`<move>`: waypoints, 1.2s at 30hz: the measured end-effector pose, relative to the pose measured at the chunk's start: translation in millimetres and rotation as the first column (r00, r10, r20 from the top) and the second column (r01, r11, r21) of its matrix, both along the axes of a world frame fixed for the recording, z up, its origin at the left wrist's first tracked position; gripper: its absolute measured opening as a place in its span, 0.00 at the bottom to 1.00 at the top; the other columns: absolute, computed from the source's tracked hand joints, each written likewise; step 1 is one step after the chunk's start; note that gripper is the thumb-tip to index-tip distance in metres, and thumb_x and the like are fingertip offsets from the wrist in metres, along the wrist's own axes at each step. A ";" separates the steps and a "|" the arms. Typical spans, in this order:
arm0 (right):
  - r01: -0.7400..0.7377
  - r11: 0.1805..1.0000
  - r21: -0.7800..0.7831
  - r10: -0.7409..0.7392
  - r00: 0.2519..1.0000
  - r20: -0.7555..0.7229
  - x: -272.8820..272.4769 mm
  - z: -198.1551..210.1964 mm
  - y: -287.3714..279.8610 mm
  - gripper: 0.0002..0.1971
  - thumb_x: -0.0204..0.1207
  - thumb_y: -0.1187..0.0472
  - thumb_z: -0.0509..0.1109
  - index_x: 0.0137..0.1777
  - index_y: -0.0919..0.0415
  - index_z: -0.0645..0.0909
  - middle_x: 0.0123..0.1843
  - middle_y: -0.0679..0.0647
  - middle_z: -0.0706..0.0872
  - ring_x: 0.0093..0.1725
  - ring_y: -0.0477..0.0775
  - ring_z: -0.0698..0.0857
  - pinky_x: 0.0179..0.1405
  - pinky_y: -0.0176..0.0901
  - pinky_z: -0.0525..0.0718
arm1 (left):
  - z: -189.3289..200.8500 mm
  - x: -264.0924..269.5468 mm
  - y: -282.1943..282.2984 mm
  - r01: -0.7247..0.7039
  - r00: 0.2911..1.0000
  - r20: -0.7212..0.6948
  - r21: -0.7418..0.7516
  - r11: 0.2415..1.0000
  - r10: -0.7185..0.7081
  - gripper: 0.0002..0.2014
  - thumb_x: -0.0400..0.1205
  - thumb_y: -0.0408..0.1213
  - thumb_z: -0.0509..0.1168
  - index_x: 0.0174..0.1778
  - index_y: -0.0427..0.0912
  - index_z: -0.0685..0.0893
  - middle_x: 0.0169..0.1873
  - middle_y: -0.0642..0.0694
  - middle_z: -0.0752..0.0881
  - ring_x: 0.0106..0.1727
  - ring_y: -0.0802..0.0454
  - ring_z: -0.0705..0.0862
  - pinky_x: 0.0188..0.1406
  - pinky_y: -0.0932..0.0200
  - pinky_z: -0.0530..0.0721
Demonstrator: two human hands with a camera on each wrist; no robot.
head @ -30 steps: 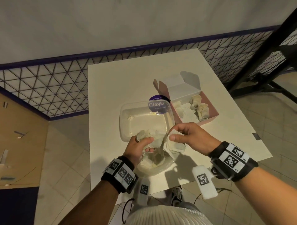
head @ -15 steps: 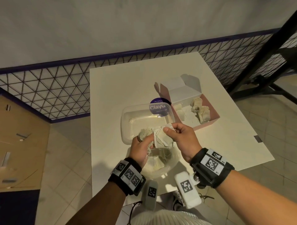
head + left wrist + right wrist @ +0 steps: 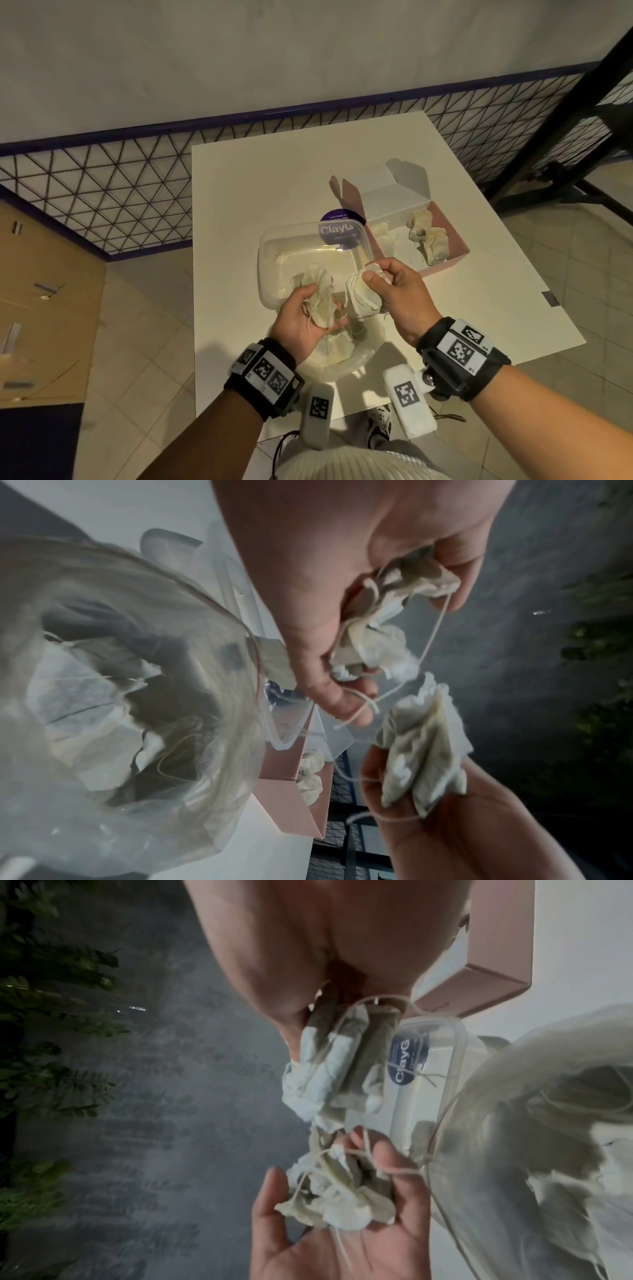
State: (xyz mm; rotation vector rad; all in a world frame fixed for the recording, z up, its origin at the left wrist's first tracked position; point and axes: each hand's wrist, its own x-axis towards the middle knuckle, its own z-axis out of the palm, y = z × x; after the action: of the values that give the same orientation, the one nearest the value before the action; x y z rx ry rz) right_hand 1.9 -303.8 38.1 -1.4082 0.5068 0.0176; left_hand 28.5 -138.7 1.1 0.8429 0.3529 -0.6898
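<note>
Standing at the white table [image 3: 239,192], the person has both hands raised just above it, close together but not touching. The left hand [image 3: 301,322] is turned palm up and its fingers and thumb curl round a crumpled wad of tea bags [image 3: 320,298], whose strings dangle over the fingers. The right hand [image 3: 400,294] pinches a second bunch of tea bags [image 3: 363,294] between thumb and fingertips, just beside the first wad. A thin string runs between the two, though I can't quite tell whether it joins them. Directly under the hands stands a clear round bowl [image 3: 368,354] with more pale bags in it. Just behind it is a clear rectangular tub [image 3: 274,246] with a purple sticker [image 3: 337,230]. To its right is an open pink box [image 3: 455,253] holding a few loose tea bags [image 3: 428,236].
</note>
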 end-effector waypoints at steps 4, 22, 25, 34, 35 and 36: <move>-0.078 0.996 0.048 0.079 0.996 -0.034 -2.9 0.1 -7.8 0.11 0.77 0.69 0.69 0.57 0.57 0.82 0.44 0.53 0.88 0.38 0.46 0.87 0.30 0.38 0.83 | -1.7 2.8 5.3 0.010 0.997 -0.078 -0.033 0.999 -0.013 0.23 0.72 0.34 0.59 0.64 0.38 0.76 0.45 0.37 0.85 0.41 0.42 0.84 0.36 0.50 0.81; -0.049 0.972 0.230 0.099 0.972 -0.212 6.3 -3.9 12.4 0.05 0.75 0.71 0.69 0.49 0.70 0.83 0.42 0.63 0.88 0.35 0.55 0.88 0.42 0.48 0.88 | -1.4 -4.8 -9.1 0.132 0.886 0.391 0.299 0.945 -0.248 0.17 0.78 0.28 0.61 0.59 0.48 0.84 0.56 0.35 0.86 0.61 0.34 0.83 0.68 0.33 0.77; -0.073 0.984 0.162 0.109 0.968 -0.227 6.0 -4.6 8.8 0.02 0.75 0.71 0.70 0.44 0.69 0.84 0.39 0.61 0.89 0.35 0.55 0.88 0.47 0.51 0.87 | -5.6 -3.9 -6.7 0.115 0.908 0.350 0.319 0.941 -0.229 0.18 0.75 0.27 0.62 0.60 0.44 0.83 0.56 0.30 0.85 0.62 0.31 0.82 0.68 0.26 0.74; -0.286 0.945 -0.157 0.254 0.947 -0.196 4.7 16.6 -18.8 0.03 0.76 0.69 0.70 0.45 0.70 0.83 0.29 0.54 0.83 0.21 0.43 0.80 0.17 0.33 0.75 | -9.8 17.4 27.3 0.075 0.930 0.287 0.461 0.884 -0.228 0.09 0.70 0.31 0.61 0.41 0.44 0.84 0.41 0.42 0.84 0.48 0.41 0.81 0.48 0.48 0.80; -0.323 0.923 -0.208 0.282 0.938 -0.202 4.7 19.1 -21.8 0.02 0.76 0.69 0.71 0.43 0.68 0.83 0.28 0.52 0.83 0.20 0.42 0.80 0.17 0.34 0.75 | -9.4 19.9 30.8 0.055 0.921 0.308 0.501 0.864 -0.237 0.07 0.72 0.29 0.61 0.41 0.43 0.82 0.39 0.45 0.83 0.46 0.43 0.80 0.45 0.51 0.79; -0.362 0.895 -0.260 0.314 0.926 -0.211 4.9 21.4 -24.2 0.02 0.76 0.68 0.71 0.41 0.65 0.83 0.28 0.51 0.83 0.20 0.41 0.80 0.18 0.34 0.76 | -8.4 22.2 33.3 0.032 0.911 0.334 0.527 0.849 -0.241 0.07 0.76 0.27 0.60 0.40 0.43 0.81 0.38 0.47 0.82 0.43 0.46 0.79 0.43 0.53 0.79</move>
State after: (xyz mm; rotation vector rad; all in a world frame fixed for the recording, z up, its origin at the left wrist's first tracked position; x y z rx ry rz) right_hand 6.7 -328.0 59.5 -1.7873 0.4022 0.3569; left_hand 50.7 -105.4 -7.3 1.5059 0.1084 -0.5469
